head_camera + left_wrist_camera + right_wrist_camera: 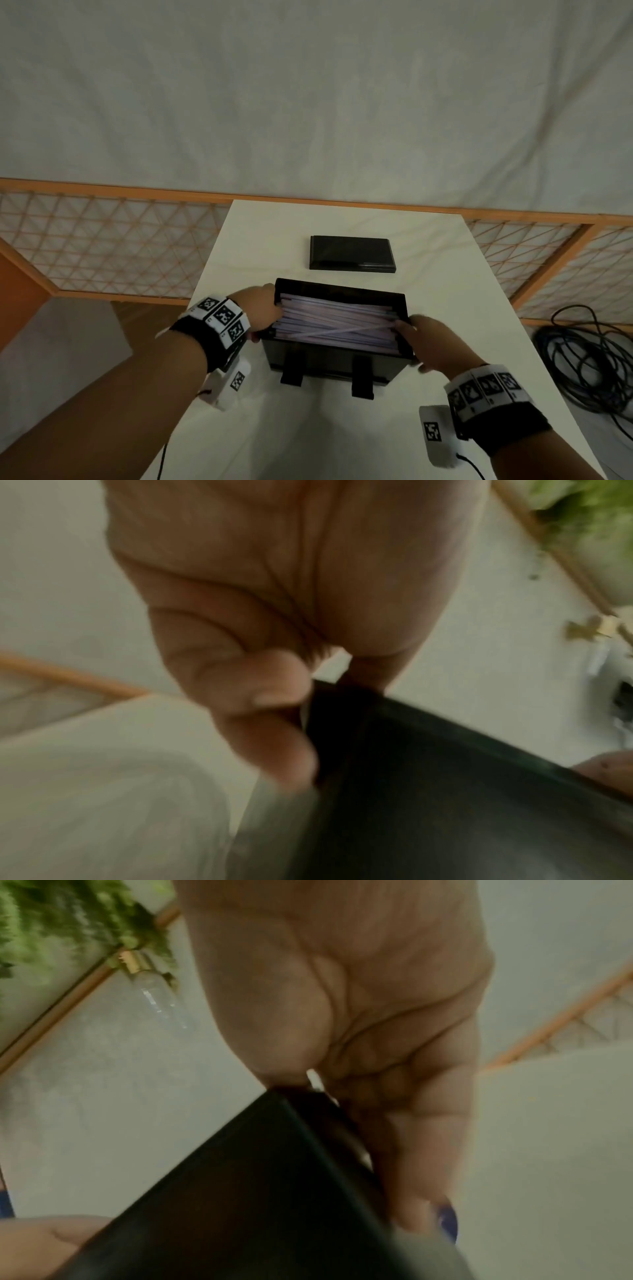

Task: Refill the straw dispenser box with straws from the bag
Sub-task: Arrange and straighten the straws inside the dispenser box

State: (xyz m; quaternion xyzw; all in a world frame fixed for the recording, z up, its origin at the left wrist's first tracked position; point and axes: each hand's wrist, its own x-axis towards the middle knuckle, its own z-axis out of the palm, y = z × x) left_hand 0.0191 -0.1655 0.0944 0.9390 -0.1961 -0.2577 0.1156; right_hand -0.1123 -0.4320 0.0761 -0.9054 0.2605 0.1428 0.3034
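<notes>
The black straw dispenser box (329, 356) stands open on the white table (274, 428), filled with pale lilac wrapped straws (335, 322); one straw lies crosswise on top. My left hand (263, 308) grips the box's left end, thumb over the rim and fingers down the outer wall. My right hand (424, 337) grips the right end the same way, its thumb touching the straw ends. The left wrist view shows the left hand (308, 696) clamped on the black box wall (445, 791). In the blurred right wrist view the right hand (359, 1085) holds the box's corner (257, 1191). No bag is in view.
The box's flat black lid (352, 253) lies on the table just behind the box. A wooden lattice screen (113, 246) runs behind the table on both sides. Coiled dark cables (589, 363) lie on the floor to the right. A green plant (68, 920) hangs nearby.
</notes>
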